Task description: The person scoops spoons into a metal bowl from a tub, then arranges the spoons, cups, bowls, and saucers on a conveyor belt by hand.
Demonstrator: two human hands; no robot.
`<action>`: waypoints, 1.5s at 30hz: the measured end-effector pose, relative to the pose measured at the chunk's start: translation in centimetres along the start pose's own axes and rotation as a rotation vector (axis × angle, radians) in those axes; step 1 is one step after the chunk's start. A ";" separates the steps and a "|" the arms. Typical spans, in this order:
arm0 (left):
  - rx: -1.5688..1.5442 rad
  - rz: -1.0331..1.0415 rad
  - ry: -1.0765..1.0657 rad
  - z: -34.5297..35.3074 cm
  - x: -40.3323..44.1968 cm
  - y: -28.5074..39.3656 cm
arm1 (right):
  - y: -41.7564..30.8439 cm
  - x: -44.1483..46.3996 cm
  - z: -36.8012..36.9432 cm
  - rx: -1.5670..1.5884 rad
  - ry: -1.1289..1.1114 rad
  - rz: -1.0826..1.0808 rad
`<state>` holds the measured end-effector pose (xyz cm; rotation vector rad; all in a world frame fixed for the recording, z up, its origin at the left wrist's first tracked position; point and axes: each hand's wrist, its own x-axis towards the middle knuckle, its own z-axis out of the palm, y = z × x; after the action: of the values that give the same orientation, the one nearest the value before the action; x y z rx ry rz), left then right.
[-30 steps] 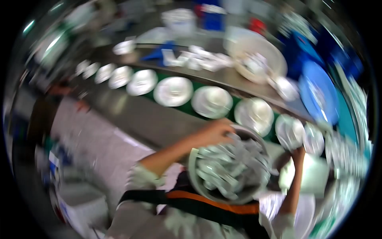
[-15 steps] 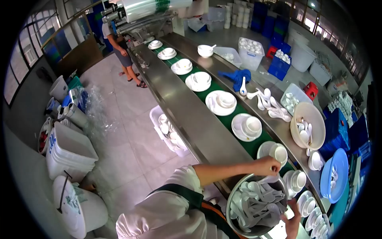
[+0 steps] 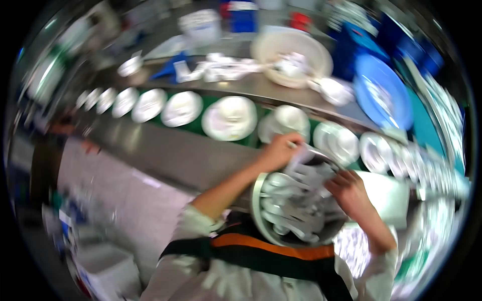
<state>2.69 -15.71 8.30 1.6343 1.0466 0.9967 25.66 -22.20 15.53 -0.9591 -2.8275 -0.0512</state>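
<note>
A round metal basin (image 3: 257, 203) full of white soup spoons (image 3: 288, 198) sits close against my body. Over its far rim my left hand (image 3: 282, 152) is closed, pinching what looks like a white spoon (image 3: 301, 156) by the handle. My right hand (image 3: 350, 192) reaches in over the basin's right side, its fingers curled together among the spoons; motion blur hides what is between them. Just beyond my left hand stands a stacked place setting, a cup and bowl on a plate (image 3: 267, 131).
A row of stacked white dishes (image 3: 229, 118) runs along the green conveyor belt (image 3: 195, 131). On the steel ledge behind are loose spoons (image 3: 223, 67), a blue cloth (image 3: 170, 67), a cream basin (image 3: 321, 60) and a blue basin (image 3: 364, 93). Bins (image 3: 108, 268) stand at lower left.
The view has swung to the right, blurring the scene. My left hand stays closed near the basin's far rim. My right hand has moved from the basin's outer side to over the spoons.
</note>
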 end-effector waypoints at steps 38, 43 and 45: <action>0.790 0.166 -0.702 0.4 -1.5 4.7 | 2.6 -4.4 0.1 0.077 0.022 0.407; 0.140 -0.073 -0.849 -1.1 1.8 6.7 | 2.3 -4.8 2.3 -0.145 -0.137 0.401; -0.052 -0.084 -0.649 -0.7 4.2 5.6 | 2.1 -5.0 1.5 -0.144 -0.072 0.418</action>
<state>4.40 -12.73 14.43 1.6857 0.6301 0.3781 30.61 -23.45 13.27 -1.5922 -2.6492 -0.1749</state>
